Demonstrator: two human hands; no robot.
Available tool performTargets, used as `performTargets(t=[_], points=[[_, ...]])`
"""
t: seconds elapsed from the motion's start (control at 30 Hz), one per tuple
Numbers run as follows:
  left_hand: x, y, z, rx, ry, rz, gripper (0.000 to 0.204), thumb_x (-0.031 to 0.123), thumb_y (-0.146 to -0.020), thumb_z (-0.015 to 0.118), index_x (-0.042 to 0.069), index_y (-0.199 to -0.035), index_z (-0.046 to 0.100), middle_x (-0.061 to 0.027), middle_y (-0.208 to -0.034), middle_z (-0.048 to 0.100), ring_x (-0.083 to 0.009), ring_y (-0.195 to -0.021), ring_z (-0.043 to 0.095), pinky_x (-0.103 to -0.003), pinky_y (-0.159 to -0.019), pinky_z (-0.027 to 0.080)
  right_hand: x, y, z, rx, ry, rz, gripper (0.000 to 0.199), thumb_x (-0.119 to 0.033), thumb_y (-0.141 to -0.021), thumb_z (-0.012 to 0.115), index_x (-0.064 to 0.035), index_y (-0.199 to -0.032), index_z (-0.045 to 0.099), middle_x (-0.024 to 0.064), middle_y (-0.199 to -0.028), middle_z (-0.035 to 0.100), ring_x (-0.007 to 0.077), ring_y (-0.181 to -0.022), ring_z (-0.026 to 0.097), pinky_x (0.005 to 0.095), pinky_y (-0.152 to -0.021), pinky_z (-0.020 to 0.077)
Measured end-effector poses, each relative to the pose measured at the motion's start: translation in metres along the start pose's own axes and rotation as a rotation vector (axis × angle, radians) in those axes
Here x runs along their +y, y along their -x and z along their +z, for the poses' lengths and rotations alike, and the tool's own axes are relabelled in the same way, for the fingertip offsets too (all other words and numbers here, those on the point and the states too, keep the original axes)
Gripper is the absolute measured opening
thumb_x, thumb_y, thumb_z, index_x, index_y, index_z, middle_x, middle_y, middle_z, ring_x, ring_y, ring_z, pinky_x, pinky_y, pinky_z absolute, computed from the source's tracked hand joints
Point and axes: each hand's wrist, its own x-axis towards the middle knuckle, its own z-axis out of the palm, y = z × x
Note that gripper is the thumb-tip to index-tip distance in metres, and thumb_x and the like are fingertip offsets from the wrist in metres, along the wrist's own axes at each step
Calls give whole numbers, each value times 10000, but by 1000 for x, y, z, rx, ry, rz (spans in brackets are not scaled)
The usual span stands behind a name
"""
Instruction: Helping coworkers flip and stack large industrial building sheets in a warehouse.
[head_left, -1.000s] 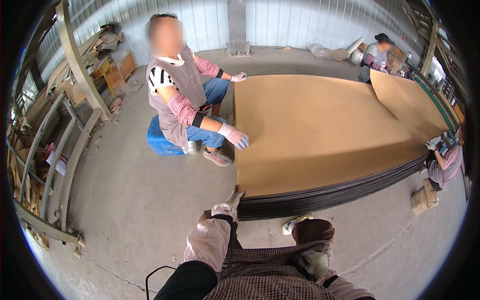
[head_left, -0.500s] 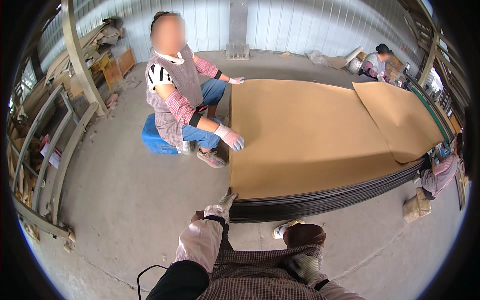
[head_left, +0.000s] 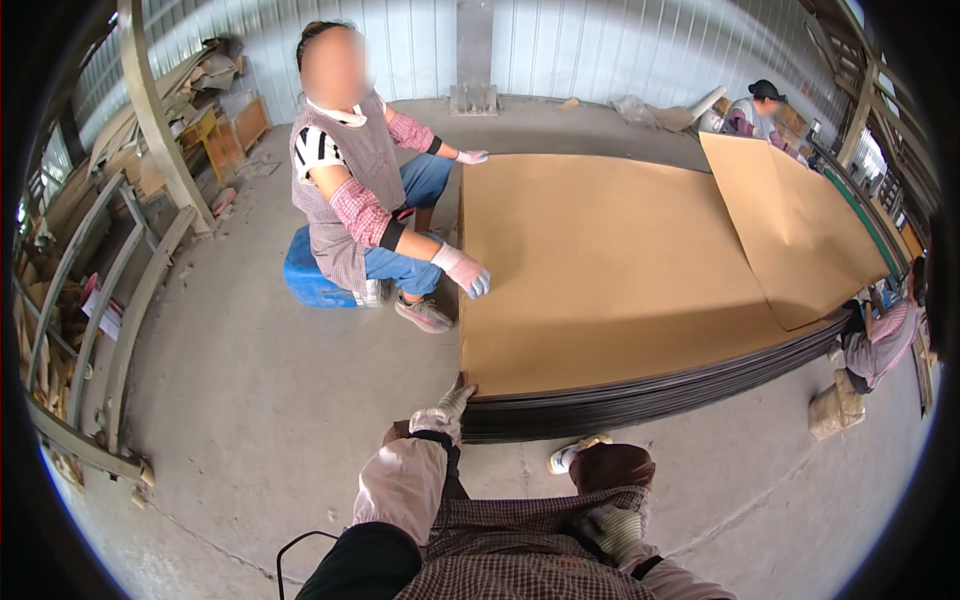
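At the near left corner of a low stack of large brown cardboard sheets (head_left: 610,270) is my left hand (head_left: 452,405), in a pale glove. Its fingers close on the corner of the top sheets, thumb over the edge. My right hand (head_left: 612,530), in a striped glove, rests low against my checked apron, apart from the stack; its fingers are partly hidden in shadow. Over the stack's far right end lies a loose cardboard sheet (head_left: 800,230), skewed and bent, its far left corner raised. The stack's sides look dark.
Left of the stack a co-worker (head_left: 345,190) sits on a blue seat (head_left: 315,270), both gloved hands at the sheet's left edge. Two other people (head_left: 755,115) work at the far right end. A metal rack (head_left: 130,330) stands on the left, and a block-like stool (head_left: 836,408) at right.
The loose sheet's far left corner has risen and the sheet has shifted slightly. The far right person has straightened up a little. My hands and the seated co-worker stay nearly still.
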Motion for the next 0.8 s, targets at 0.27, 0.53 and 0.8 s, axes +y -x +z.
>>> performTargets(t=[0.27,0.53,0.8], points=[[9,7,-6,2,39,-3,746,237,-853,657,6,-1456,282,-116,-1296,532,-217,-1185,456,-272,-1017,325,-2,-1,3,-5,12,-2,311,-394,-831,579,-95,-870,653,99,-831,646,291,-765,634,427,-626,509],[18,13,5,54,126,-70,697,208,-877,638,8,-1452,296,-124,-1336,506,-210,-1221,442,-272,-1037,310,-4,0,1,-1,29,11,323,-404,-828,574,-91,-859,649,94,-835,642,280,-777,635,423,-629,507],[33,17,9,13,148,-62,652,181,-881,626,28,-1442,331,-102,-1346,506,-215,-1226,449,-280,-1037,316,1,1,3,-22,42,20,335,-414,-831,566,-92,-877,647,98,-828,640,286,-759,632,427,-625,504]])
